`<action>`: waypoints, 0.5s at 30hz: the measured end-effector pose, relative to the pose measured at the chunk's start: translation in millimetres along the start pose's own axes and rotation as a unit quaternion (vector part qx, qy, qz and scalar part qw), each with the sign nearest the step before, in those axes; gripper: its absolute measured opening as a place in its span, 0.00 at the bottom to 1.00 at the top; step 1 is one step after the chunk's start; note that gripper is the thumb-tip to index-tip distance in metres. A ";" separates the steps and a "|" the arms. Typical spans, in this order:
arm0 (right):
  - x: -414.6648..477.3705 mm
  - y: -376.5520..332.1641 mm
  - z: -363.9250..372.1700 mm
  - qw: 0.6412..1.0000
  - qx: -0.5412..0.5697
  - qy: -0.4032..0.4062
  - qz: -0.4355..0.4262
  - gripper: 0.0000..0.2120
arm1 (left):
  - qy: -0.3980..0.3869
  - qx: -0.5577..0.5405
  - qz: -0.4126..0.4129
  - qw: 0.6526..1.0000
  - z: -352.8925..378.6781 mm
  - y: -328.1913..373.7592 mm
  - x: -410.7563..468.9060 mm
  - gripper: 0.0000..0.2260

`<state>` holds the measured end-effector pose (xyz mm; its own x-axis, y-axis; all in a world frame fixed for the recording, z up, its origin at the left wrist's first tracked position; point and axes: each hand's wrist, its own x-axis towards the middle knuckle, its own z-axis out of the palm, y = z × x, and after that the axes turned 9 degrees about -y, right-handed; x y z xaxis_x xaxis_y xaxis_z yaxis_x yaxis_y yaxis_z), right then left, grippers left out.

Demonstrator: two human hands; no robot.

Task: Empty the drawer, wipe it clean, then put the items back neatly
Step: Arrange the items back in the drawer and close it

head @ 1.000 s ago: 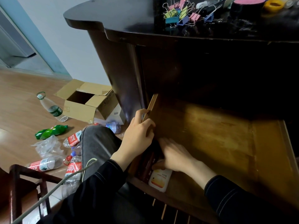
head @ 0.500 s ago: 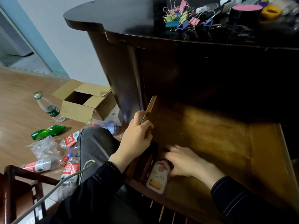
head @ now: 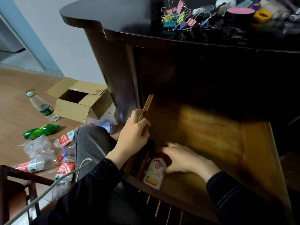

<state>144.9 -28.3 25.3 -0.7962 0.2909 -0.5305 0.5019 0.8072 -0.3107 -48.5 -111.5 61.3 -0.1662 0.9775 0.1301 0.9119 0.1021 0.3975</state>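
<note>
The right hand (head: 183, 159) lies low in the near left corner of the drawer (head: 259, 151), palm down and blurred, its fingers curled over the red-capped end of a white bottle (head: 154, 174) and its thumb pressed to the bottle's side, so it holds the bottle. The bottle lies flat, its base toward six o'clock; its label carries a red emblem above an orange-yellow band, with print too small to read. Touching it at nine o'clock are dark red flat packs (head: 142, 163) against the drawer's left wall, their pale lettering unreadable. At eleven o'clock from the right hand, the left hand (head: 133, 137) grips the top edge of that left wall, thumb outside, fingers hooked over it, wrist bent, black sleeve behind. The drawer stands pulled out under the dark desk (head: 113, 15). On the desk top at one o'clock lie coloured binder clips (head: 178, 18) and a black tape roll (head: 238, 13) with a pink core. On the floor at nine o'clock lie a cardboard box (head: 78, 108), a green bottle (head: 40, 131) and clear bottles with red labels (head: 65, 138), whose white characters cannot be made out.
</note>
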 end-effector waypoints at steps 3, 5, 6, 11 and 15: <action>-15.5 3.1 -7.9 0.996 0.053 0.066 0.024 0.36 | 0.008 -0.015 -0.008 1.000 -2.9 3.0 -0.9 0.08; -33.4 2.2 -15.3 0.991 0.058 0.113 0.033 0.31 | 0.021 -0.012 -0.010 1.000 -8.2 7.6 -2.7 0.09; -44.2 0.4 -20.3 0.989 0.060 0.134 0.037 0.28 | 0.030 -0.010 -0.006 0.999 -12.4 10.5 -3.7 0.10; -113.5 -16.3 -71.6 0.959 0.029 0.281 0.027 0.19 | 0.110 -0.091 0.047 0.989 -53.1 41.8 -1.1 0.09; -168.9 -35.4 -142.6 0.900 0.001 0.436 -0.013 0.11 | 0.201 -0.143 0.090 0.965 -103.8 83.1 12.6 0.08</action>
<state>213.4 -32.8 238.4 -0.7689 0.5661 0.2972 0.4800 0.8181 -0.3166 -13.8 -109.9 190.3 -0.1992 0.8177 0.5401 0.8086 -0.1742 0.5619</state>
